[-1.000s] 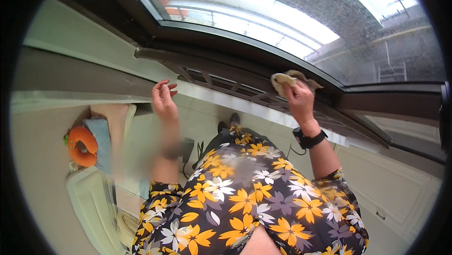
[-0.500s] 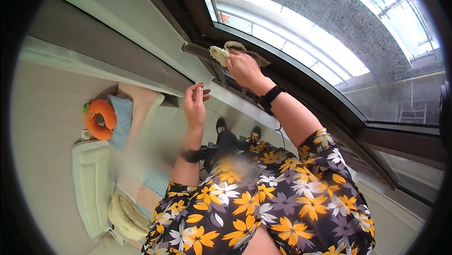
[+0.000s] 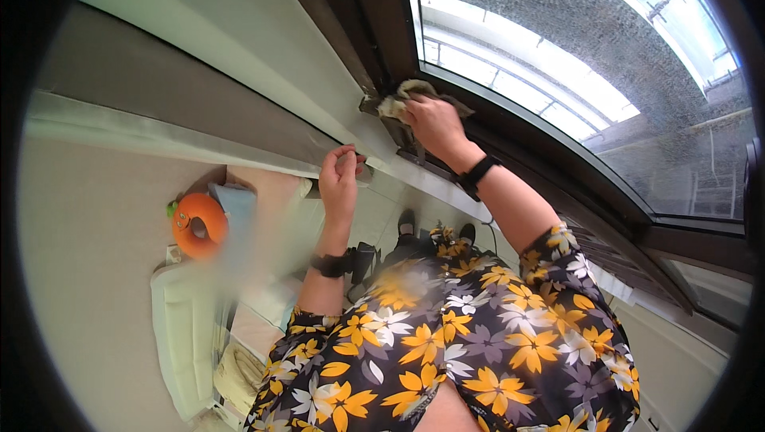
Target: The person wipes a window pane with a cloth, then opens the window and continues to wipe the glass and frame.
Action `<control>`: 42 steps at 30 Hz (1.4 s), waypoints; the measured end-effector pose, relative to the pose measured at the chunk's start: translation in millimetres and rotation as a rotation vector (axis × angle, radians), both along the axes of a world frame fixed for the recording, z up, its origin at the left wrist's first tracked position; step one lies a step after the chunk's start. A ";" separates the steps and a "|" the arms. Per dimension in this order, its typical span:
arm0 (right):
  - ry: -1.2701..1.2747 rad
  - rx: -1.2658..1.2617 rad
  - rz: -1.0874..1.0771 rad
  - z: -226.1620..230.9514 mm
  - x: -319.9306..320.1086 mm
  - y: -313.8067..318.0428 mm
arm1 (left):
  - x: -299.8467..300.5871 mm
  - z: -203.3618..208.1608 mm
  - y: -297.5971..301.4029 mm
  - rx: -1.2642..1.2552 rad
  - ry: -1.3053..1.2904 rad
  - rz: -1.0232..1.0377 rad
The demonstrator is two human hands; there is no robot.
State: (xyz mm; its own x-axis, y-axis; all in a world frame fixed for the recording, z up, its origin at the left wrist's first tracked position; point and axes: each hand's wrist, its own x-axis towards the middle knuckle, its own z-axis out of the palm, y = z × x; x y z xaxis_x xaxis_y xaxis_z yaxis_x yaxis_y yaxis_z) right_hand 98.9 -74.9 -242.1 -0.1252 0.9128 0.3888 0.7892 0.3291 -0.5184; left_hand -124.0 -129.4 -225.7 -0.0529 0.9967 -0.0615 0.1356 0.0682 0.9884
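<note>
The grip of your right hand pinches the crumpled pale cloth at the dark window frame, the cloth spreading crosswise beneath that hand and past it leftward, while your left hand, loosely curled, seemingly empty, hangs apart

Right hand holds cloth at window frame; left hand loosely curled.

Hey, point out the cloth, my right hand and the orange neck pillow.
Cloth (image 3: 392, 106): head view, on its pale left part.
Right hand (image 3: 437, 126): head view, on its back.
Orange neck pillow (image 3: 199, 206): head view, on its upper curve.
</note>
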 end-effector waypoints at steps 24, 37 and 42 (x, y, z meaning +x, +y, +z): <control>-0.084 0.311 -0.115 -6.0 14.7 -91.6 | 24.9 10.2 11.5 0.027 -0.001 -0.152; -0.117 0.233 -0.209 -6.9 -30.5 -85.2 | 48.5 0.4 26.6 0.152 0.064 -0.284; -0.057 0.262 -0.238 -5.8 -15.3 -103.8 | 63.6 23.6 23.4 0.304 0.237 -0.334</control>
State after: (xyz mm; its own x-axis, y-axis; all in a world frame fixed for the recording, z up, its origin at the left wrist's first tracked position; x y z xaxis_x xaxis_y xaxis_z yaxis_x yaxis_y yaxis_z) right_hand 83.6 -178.7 -247.9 0.0506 0.7890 0.6123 0.8851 0.2485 -0.3934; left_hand -60.5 -106.0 -202.1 0.2945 0.9325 0.2091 0.3236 -0.3032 0.8963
